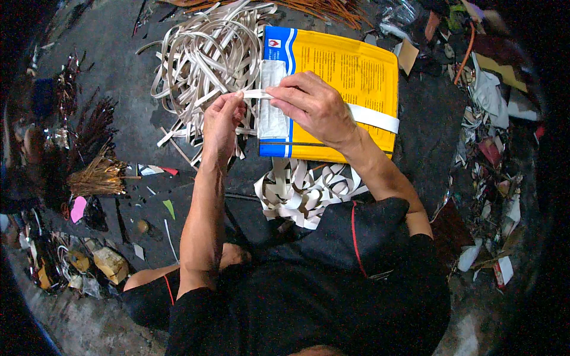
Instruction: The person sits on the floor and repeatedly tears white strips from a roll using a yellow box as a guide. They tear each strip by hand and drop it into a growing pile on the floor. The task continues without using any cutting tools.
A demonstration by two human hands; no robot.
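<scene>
A narrow white strip (255, 94) is stretched between my two hands. My left hand (222, 121) pinches its left end between thumb and fingers. My right hand (317, 107) pinches it a little to the right, above a yellow panel (356, 68) with a blue and white edge. A wider white band (374, 117) lies across the panel and runs under my right hand; whether it joins the narrow strip is hidden. A whitish patch (272, 121) covers part of the blue edge. Just beyond my left hand spreads a tangled heap of pale strips (208, 59).
Looped white strips (297, 190) lie between the panel and my legs. A bundle of brown bristles (98, 172) rests at the left, near a pink scrap (78, 209). Mixed scraps (490, 148) litter the right side. Orange-brown fibres (309, 9) lie at the far edge.
</scene>
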